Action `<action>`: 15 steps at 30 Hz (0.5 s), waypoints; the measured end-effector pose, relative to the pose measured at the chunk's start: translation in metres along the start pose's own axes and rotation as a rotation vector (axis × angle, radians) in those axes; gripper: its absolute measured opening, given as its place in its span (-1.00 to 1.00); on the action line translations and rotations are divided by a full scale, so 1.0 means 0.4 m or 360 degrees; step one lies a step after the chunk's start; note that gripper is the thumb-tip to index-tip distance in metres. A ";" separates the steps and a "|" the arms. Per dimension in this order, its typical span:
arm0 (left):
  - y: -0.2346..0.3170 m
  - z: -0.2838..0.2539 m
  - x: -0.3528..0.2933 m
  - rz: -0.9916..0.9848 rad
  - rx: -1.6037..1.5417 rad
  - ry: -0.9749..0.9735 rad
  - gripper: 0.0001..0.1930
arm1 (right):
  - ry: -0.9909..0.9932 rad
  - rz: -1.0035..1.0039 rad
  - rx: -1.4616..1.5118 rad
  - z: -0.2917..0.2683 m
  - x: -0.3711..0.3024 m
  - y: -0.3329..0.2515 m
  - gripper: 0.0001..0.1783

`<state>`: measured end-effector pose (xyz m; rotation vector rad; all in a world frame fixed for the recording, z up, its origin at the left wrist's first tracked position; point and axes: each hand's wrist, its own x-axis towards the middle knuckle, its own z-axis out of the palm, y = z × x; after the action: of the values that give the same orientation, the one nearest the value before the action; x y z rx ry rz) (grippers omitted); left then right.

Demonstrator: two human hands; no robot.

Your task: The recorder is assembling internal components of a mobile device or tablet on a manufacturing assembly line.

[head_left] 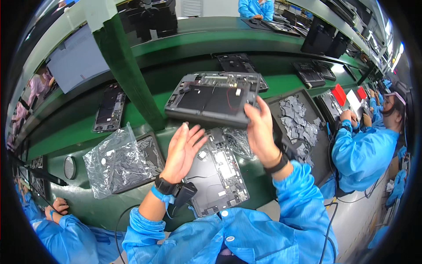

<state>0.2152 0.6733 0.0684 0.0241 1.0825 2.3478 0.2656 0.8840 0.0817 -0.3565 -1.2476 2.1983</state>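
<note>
With my right hand [262, 130] gripping the dark laptop case [212, 99] by its corner and my left hand [181, 152] spread empty, I'd best support its left side too.

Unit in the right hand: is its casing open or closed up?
Open. No cover lies over the upper face of the unit; black panels inside show, and the right hand grips a corner.
</note>
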 end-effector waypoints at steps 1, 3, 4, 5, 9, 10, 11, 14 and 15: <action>-0.007 0.015 0.011 0.0071 -0.0078 -0.0124 -0.50 | 0.0036 -0.0019 0.0030 0.006 -0.071 -0.023 -0.14; -0.029 0.035 0.010 0.0213 -0.0121 -0.0120 -0.57 | 0.0064 -0.0029 0.0033 -0.007 -0.192 -0.026 -0.14; -0.043 0.038 0.003 0.0301 -0.0050 0.0014 -0.61 | 0.0067 -0.0031 -0.0003 -0.022 -0.239 -0.023 -0.14; -0.046 0.038 -0.012 0.0342 0.0008 0.0034 -0.63 | 0.0057 -0.0125 -0.0131 -0.040 -0.269 -0.002 -0.27; -0.017 -0.026 -0.078 0.0378 0.0147 0.0144 -0.72 | 0.0112 -0.0089 0.0179 -0.183 -0.248 0.000 -0.49; -0.009 -0.054 -0.092 0.0405 0.0206 0.0184 -0.74 | 0.0149 -0.0085 0.0046 -0.217 -0.219 -0.011 -0.61; 0.004 -0.076 -0.115 0.0357 0.0271 0.0239 -0.75 | 0.0028 -0.0068 -0.0167 -0.255 -0.185 -0.014 -0.67; 0.014 -0.174 -0.171 0.0241 0.0411 0.0325 -0.71 | -0.0258 0.0028 -0.0693 -0.259 -0.115 -0.023 -0.86; 0.015 -0.186 -0.188 0.0142 0.0449 0.0308 -0.69 | -0.0383 -0.0058 -0.0980 -0.255 -0.095 -0.011 -0.89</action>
<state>0.2585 0.5817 0.0379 -0.0529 1.5306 2.2918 0.3474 0.9336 0.0296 -0.3040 -2.0423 1.8195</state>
